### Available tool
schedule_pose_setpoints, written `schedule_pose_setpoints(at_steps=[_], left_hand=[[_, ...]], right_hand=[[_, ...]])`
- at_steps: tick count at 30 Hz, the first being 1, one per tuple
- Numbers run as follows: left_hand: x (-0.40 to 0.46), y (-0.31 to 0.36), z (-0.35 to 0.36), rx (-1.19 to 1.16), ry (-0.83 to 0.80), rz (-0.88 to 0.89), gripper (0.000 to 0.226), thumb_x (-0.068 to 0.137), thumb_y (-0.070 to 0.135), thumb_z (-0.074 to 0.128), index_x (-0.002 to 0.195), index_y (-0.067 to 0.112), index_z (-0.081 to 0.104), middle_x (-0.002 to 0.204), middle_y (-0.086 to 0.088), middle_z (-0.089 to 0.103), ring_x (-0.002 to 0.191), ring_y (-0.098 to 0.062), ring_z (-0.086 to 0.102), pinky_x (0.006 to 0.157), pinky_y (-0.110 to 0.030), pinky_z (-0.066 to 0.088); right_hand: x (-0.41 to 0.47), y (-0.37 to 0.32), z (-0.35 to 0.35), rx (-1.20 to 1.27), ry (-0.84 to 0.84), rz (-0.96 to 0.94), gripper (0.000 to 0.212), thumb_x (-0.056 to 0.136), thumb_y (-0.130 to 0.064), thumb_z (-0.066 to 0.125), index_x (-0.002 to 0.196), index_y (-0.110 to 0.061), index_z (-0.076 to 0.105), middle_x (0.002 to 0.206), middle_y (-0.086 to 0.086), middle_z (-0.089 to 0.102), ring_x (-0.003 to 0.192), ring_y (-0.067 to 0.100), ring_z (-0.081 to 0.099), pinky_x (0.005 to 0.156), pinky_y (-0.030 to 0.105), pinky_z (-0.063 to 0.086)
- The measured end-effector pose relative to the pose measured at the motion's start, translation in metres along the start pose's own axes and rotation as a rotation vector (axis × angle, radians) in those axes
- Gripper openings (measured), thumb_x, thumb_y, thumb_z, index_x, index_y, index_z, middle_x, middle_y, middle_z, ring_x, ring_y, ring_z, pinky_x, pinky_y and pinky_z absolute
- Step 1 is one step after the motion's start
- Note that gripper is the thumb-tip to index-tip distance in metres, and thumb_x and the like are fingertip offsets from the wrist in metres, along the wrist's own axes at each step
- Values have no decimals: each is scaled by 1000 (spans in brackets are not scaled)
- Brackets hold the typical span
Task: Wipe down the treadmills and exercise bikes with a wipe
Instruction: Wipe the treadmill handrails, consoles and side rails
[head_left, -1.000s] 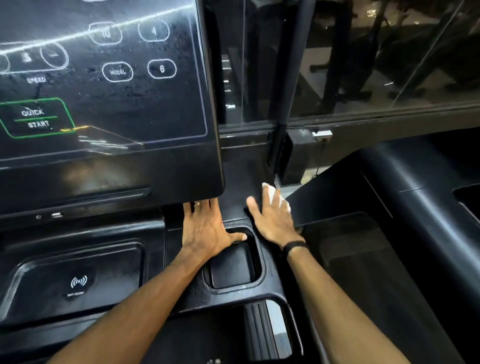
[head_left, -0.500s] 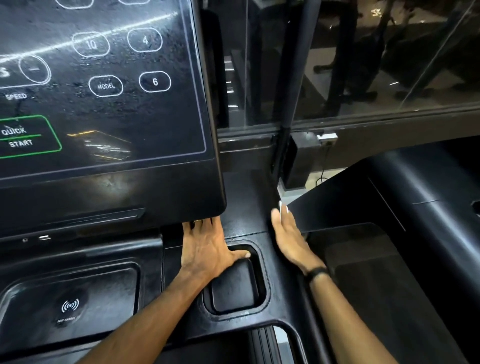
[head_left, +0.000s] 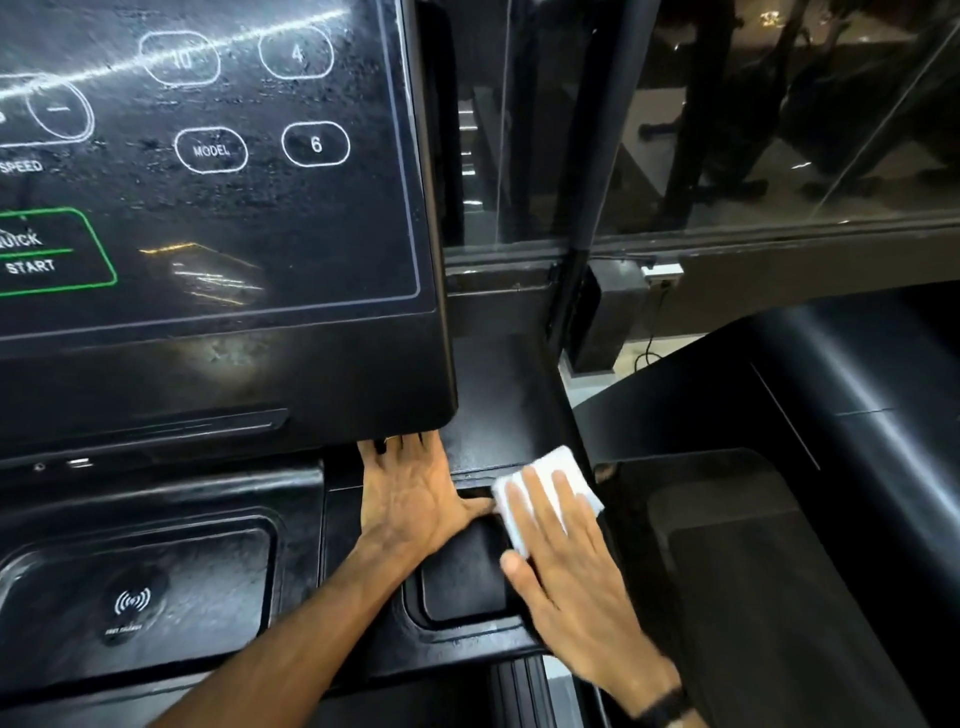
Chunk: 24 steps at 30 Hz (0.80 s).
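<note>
I see the right hand (head_left: 566, 566), fingers straight and slightly spread, pressing a folded white wipe (head_left: 540, 486) onto the black treadmill console tray's (head_left: 483, 647) right rim; the left hand (head_left: 410, 499) lies flat, fingers extended.

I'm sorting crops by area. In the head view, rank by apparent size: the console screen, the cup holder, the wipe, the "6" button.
1. Console screen, by far the largest.
2. Cup holder, partly covered by the right hand.
3. Wipe, partly under that hand's fingers, so its full size is unsure.
4. "6" button.
</note>
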<state>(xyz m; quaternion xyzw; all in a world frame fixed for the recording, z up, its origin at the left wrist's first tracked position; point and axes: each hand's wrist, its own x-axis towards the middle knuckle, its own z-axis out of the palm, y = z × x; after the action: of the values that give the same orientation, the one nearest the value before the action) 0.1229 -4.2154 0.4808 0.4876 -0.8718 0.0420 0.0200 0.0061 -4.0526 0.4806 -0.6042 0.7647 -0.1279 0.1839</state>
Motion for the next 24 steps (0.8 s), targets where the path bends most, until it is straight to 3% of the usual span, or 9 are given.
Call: schedule_pose_setpoints(at_steps=[3, 7, 9, 11, 14, 17, 20, 24], left_hand=[[0, -1, 0, 3, 0, 5, 138, 44, 100, 51, 140, 2, 36, 136, -18, 50, 125, -38, 48, 109, -57, 26], [0, -2, -6, 7, -40, -7, 143, 46, 101, 45, 149, 3, 27, 149, -16, 38, 136, -36, 37, 112, -57, 21], [1, -1, -8, 5, -66, -13, 143, 48, 101, 44, 152, 6, 18, 154, -13, 30, 141, -34, 29, 115, -57, 15], [0, 0, -14, -6, -79, -32, 141, 48, 101, 45, 151, 9, 20, 153, -10, 32, 141, -31, 30, 115, -59, 14], [-4, 1, -17, 4, -126, -63, 134, 49, 100, 46, 147, 10, 28, 146, -9, 41, 137, -31, 35, 112, -64, 14], [-10, -4, -20, -12, -102, -103, 127, 60, 92, 46, 151, 7, 19, 150, -16, 32, 142, -35, 25, 115, -65, 6], [-33, -15, -16, -26, -79, -147, 138, 66, 92, 43, 152, -10, 6, 159, -30, 12, 150, -42, 7, 122, -54, -3], [-75, -24, -1, -123, 77, -37, 119, 80, 80, 36, 150, -13, 12, 159, -35, 5, 151, -43, 4, 122, -54, 7]], right_hand=[[55, 6, -3, 120, 51, 162, 87, 84, -79, -7, 157, -32, -16, 164, -10, -26, 148, 16, -30, 124, 43, -10], [160, 11, -18, 108, 50, 259, 76, 97, -69, 15, 160, -29, -2, 167, 0, -14, 152, 35, -16, 123, 53, -6], [194, -1, -21, -21, 15, 187, 72, 100, -64, 19, 160, -28, 1, 167, 4, -12, 151, 41, -16, 121, 56, -8], [201, -15, -16, -164, 9, 42, 69, 101, -56, 22, 161, -26, 3, 168, 5, -7, 151, 42, -12, 121, 57, -7], [167, -20, -10, -190, 3, -181, 64, 102, -52, 13, 160, -28, 5, 169, -1, -1, 153, 32, -11, 124, 48, -6], [103, -6, -10, -172, -7, -302, 67, 98, -61, -2, 160, -35, 5, 168, -8, -4, 153, 21, -18, 125, 43, -7], [60, 17, -7, -137, 15, -186, 72, 93, -69, -6, 158, -39, -5, 166, -12, -15, 151, 16, -24, 125, 42, -7], [108, 3, -4, -73, 58, 182, 84, 88, -76, 4, 160, -32, -3, 167, 0, -13, 152, 37, -15, 123, 53, -4]])
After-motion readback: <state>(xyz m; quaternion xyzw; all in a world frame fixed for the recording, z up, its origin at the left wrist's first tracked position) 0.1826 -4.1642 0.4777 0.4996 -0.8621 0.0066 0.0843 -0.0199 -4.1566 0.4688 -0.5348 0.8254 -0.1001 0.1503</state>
